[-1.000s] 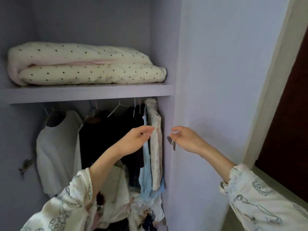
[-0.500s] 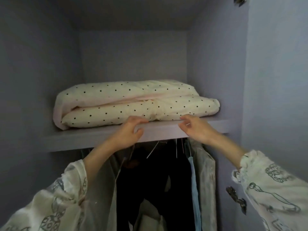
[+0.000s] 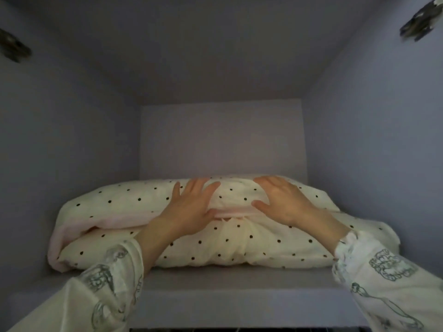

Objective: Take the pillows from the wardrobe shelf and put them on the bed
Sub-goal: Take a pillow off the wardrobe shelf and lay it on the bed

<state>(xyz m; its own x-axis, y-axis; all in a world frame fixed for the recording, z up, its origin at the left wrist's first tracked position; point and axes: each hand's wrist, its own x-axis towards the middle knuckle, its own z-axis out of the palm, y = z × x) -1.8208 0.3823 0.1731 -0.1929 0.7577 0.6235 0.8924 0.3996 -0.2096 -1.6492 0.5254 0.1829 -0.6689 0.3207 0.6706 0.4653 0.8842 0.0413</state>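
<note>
Two cream pillows with black dots lie stacked on the lilac wardrobe shelf. The upper pillow has a pink edge along its front; the lower pillow bulges out beneath it. My left hand rests flat on the upper pillow with fingers spread, thumb near the pink seam. My right hand lies flat on the same pillow to the right, fingers spread as well. Neither hand has closed around anything. The bed is out of view.
The shelf compartment is closed in by lilac side walls, a back panel and a ceiling. Door hinges show at upper left and upper right. A dark strip of the hanging space shows below the shelf edge.
Both hands rose from the shelf's front edge onto the top of the upper pillow. The view moved up and closer, and the hanging clothes dropped out of sight.
</note>
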